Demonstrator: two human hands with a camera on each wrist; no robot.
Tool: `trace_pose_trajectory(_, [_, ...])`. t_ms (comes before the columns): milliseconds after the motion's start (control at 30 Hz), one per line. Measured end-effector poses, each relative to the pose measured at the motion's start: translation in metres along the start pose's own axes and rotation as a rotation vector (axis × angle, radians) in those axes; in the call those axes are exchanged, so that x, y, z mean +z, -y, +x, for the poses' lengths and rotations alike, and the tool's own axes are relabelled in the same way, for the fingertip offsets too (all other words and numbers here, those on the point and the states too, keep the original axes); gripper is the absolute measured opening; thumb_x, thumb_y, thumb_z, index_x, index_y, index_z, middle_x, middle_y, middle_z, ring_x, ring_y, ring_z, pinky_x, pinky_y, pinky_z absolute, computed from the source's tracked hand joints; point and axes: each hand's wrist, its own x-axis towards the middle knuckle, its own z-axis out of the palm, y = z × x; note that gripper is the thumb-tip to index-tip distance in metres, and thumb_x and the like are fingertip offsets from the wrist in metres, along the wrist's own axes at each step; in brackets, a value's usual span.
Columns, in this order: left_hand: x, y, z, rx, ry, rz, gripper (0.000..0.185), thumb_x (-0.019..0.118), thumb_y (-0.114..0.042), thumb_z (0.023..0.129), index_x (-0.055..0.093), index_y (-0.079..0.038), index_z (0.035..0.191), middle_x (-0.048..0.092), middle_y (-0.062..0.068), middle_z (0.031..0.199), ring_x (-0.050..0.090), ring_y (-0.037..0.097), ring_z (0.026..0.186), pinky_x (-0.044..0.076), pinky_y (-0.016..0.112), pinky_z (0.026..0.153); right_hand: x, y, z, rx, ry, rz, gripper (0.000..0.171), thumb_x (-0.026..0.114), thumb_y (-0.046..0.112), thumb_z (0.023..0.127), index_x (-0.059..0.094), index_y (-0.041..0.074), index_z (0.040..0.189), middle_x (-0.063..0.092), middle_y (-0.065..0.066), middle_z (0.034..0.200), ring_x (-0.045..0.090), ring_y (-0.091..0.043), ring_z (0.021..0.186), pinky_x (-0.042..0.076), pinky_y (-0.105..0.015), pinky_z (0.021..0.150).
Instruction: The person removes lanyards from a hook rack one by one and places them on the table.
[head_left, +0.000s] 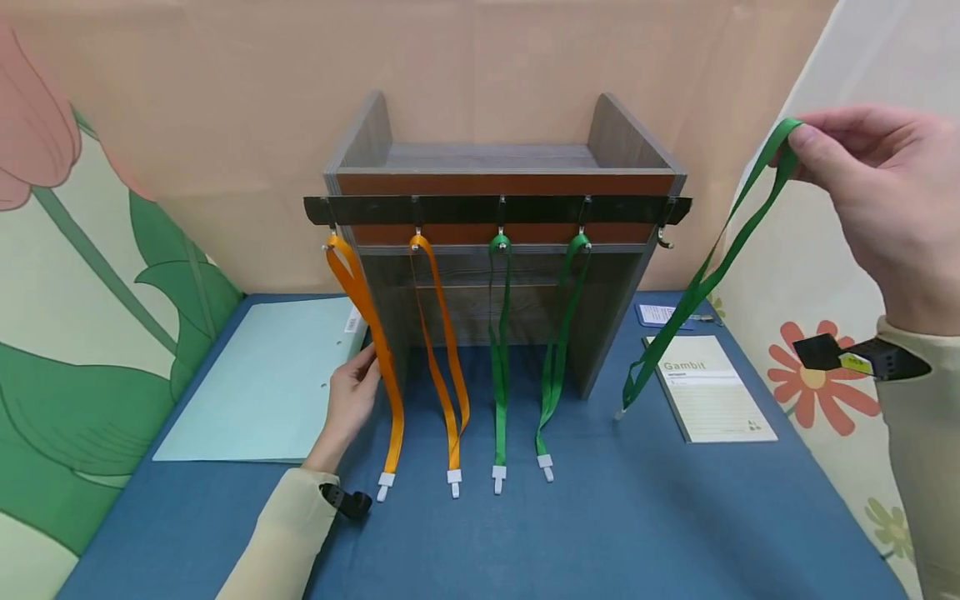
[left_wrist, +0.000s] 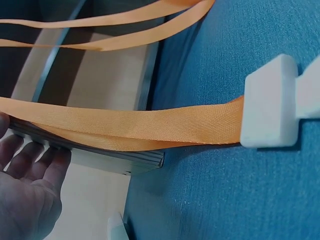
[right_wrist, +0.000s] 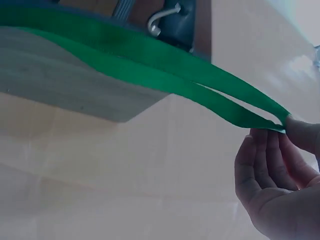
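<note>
My right hand (head_left: 892, 192) pinches the top loop of a green lanyard (right_wrist: 150, 70) between thumb and fingers. The lanyard slants down to the left, its lower end over the blue table. A curved hook (head_left: 663, 239) at the right end of the black rail (head_left: 457, 208) is bare. From the other hooks hang two orange lanyards and two green lanyards (head_left: 500, 358), all with white clips. My left hand (head_left: 352, 400) touches the left side panel of the grey shelf (left_wrist: 145, 162), fingers extended against its edge. Beside it hangs the leftmost orange lanyard (head_left: 382, 342).
A pale blue folder (head_left: 247, 383) lies at the left of the blue table (head_left: 600, 525). On the right lie a notebook (head_left: 716, 392) marked Gambit and, behind it, a small blue-edged card (head_left: 656, 315). Patterned walls flank the table.
</note>
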Motion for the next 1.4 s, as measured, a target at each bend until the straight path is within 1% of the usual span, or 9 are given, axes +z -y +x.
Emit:
trace_pose_trajectory(100, [-0.002,-0.008,0.0,0.007,0.005,0.009,0.038,0.051,-0.022,0.1,0.056,-0.003,0.133,0.063,0.015,0.119,0.059,0.024,0.092,0.047,0.016,0.077,-0.002,-0.005,0.013,-0.001,-0.018,0.015,0.036,0.071,0.018,0.084,0.068,-0.001,0.114,0.069,-0.007,0.1,0.066,-0.015,0.082,0.045,-0.018,0.087])
trace_pose_trajectory(233, [-0.004,-0.03,-0.003,0.01,0.004,0.011,0.035,0.051,-0.013,0.1,0.056,0.004,0.13,0.062,0.021,0.117,0.059,0.029,0.091,0.046,0.014,0.075,-0.003,-0.013,0.029,-0.02,-0.033,0.254,0.032,0.076,0.007,0.079,0.068,-0.009,0.106,0.068,-0.013,0.092,0.066,-0.02,0.077,0.05,-0.019,0.077])
trace_pose_trajectory(300, [-0.004,-0.038,-0.005,0.015,0.005,0.009,0.034,0.051,-0.01,0.099,0.055,0.007,0.129,0.062,0.023,0.116,0.059,0.031,0.091,0.046,0.014,0.075,-0.003,-0.018,0.036,-0.027,-0.042,0.322,0.031,0.076,0.003,0.077,0.068,-0.011,0.103,0.068,-0.013,0.089,0.066,-0.02,0.077,0.05,-0.021,0.075])
trace_pose_trajectory(600, [0.003,-0.001,-0.002,-0.006,0.001,0.022,0.037,0.051,-0.021,0.1,0.057,-0.004,0.132,0.064,0.014,0.118,0.059,0.024,0.091,0.048,0.018,0.077,-0.012,-0.043,0.053,0.01,-0.157,0.416,0.029,0.077,0.001,0.076,0.068,-0.012,0.101,0.068,-0.014,0.087,0.066,-0.021,0.078,0.05,-0.023,0.074])
trace_pose_trajectory(833, [0.0,-0.003,-0.003,-0.004,-0.003,0.025,0.035,0.052,-0.02,0.1,0.058,-0.004,0.131,0.064,0.014,0.116,0.059,0.024,0.089,0.047,0.016,0.075,-0.011,-0.07,0.051,0.07,-0.119,0.383,0.03,0.078,0.003,0.076,0.07,-0.009,0.102,0.07,-0.012,0.088,0.067,-0.02,0.077,0.05,-0.023,0.073])
trace_pose_trajectory(1000, [-0.003,-0.03,-0.007,0.009,0.004,0.034,0.034,0.05,-0.011,0.1,0.056,0.004,0.13,0.063,0.021,0.114,0.057,0.027,0.086,0.046,0.014,0.072,-0.003,-0.088,0.047,0.154,-0.079,0.391,0.034,0.08,0.005,0.073,0.07,-0.007,0.104,0.07,-0.011,0.089,0.068,-0.02,0.077,0.049,-0.025,0.073])
trace_pose_trajectory(1100, [-0.004,-0.039,-0.008,0.009,0.01,0.044,0.034,0.049,-0.01,0.1,0.055,0.007,0.129,0.063,0.022,0.115,0.058,0.028,0.088,0.046,0.015,0.074,0.003,-0.099,0.045,0.178,-0.072,0.4,0.035,0.08,0.005,0.073,0.07,-0.006,0.104,0.07,-0.011,0.09,0.068,-0.019,0.078,0.05,-0.026,0.073])
trace_pose_trajectory(1200, [-0.003,-0.031,-0.007,0.015,0.011,0.036,0.035,0.05,-0.012,0.1,0.056,0.005,0.13,0.063,0.021,0.116,0.058,0.028,0.089,0.046,0.015,0.075,0.009,-0.11,0.041,0.193,-0.062,0.384,0.034,0.079,0.005,0.074,0.07,-0.005,0.105,0.07,-0.01,0.092,0.069,-0.018,0.079,0.049,-0.026,0.073])
trace_pose_trajectory(1400, [-0.001,-0.001,-0.002,0.012,0.006,0.025,0.036,0.05,-0.019,0.101,0.057,-0.002,0.132,0.064,0.015,0.117,0.059,0.024,0.09,0.047,0.017,0.077,0.015,-0.137,0.025,0.224,-0.041,0.274,0.033,0.077,0.011,0.078,0.071,-0.002,0.108,0.07,-0.005,0.092,0.068,-0.014,0.077,0.049,-0.023,0.072])
